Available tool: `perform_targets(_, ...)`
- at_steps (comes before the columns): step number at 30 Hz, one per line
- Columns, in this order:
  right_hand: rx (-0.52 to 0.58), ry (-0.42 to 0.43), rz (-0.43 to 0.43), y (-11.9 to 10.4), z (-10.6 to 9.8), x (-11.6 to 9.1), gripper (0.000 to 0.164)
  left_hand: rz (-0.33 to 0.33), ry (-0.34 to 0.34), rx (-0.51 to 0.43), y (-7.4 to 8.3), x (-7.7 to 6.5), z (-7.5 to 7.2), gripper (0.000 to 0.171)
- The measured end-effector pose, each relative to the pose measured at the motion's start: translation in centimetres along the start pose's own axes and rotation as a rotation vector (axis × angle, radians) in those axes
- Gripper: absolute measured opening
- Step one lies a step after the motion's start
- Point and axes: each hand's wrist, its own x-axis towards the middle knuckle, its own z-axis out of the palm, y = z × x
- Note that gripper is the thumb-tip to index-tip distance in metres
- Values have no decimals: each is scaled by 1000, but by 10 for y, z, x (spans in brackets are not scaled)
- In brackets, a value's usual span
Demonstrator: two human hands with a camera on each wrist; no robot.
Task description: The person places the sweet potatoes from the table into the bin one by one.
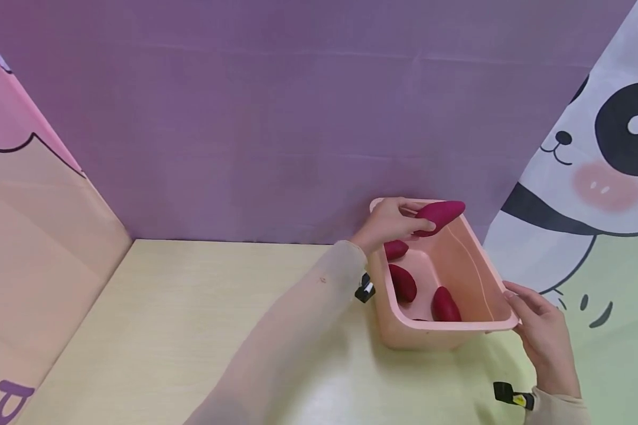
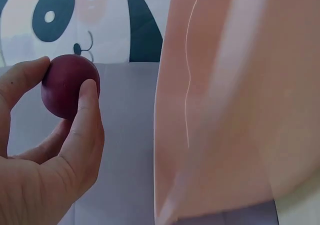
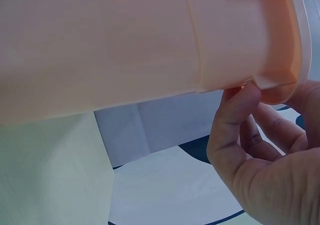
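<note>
My left hand (image 1: 387, 225) pinches a smooth dark-red sweet potato (image 1: 444, 216) between thumb and fingers, over the far end of a peach plastic bin (image 1: 457, 326). In the left wrist view the same sweet potato (image 2: 65, 87) shows its rounded end, beside the bin's wall (image 2: 220, 135). Several more sweet potatoes (image 1: 446, 306) lie inside the bin, mostly toward its left and near sides. My right hand (image 1: 546, 336) grips the bin's rim at the near right corner. From the right wrist, its fingers (image 3: 235, 110) curl up under that rim.
A pale wooden table (image 1: 218, 313) lies under the bin and extends left. Behind it hangs a purple backdrop (image 1: 276, 130). A panda-print sheet (image 1: 542, 236) rises close to the right hand, and a pink and peach printed sheet (image 1: 37, 224) borders the left.
</note>
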Motion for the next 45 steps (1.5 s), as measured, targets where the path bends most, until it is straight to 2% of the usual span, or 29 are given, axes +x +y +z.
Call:
perform_targets(4,-31,-4,16,-1,1,-1,42,-4,12,-8,6,7,16,42)
perform_targets(9,-88,-17,24,-1,3,-2,44,3,19,10,3,9,30,42)
perform_targets(13,-85,-22,24,-1,4,-4,42,-9,-27,80,-3,8,36,38)
perform_targets(15,-80,-26,23,-2,4,-5,40,-20,-66,157,-5,8,37,33)
perform_targets(21,-51,-29,33,-3,5,-5,39,5,-210,442,-5,5,37,9)
perform_targets(25,-50,-29,40,-2,6,-2,40,-12,-265,613,-3,3,38,20)
perform_targets(30,-25,-29,30,0,6,-1,37,-67,-324,727,-4,2,40,22)
perform_targets(33,-3,-35,12,0,7,-1,34,-84,-340,762,-4,2,42,17)
perform_targets(37,4,-44,1,0,9,0,34,-60,-333,782,-3,1,41,17)
perform_targets(41,-5,-41,5,0,9,0,35,-19,-326,772,-2,-2,39,26)
perform_targets(45,-14,-39,10,0,8,0,35,-8,-323,739,-2,-4,37,35)
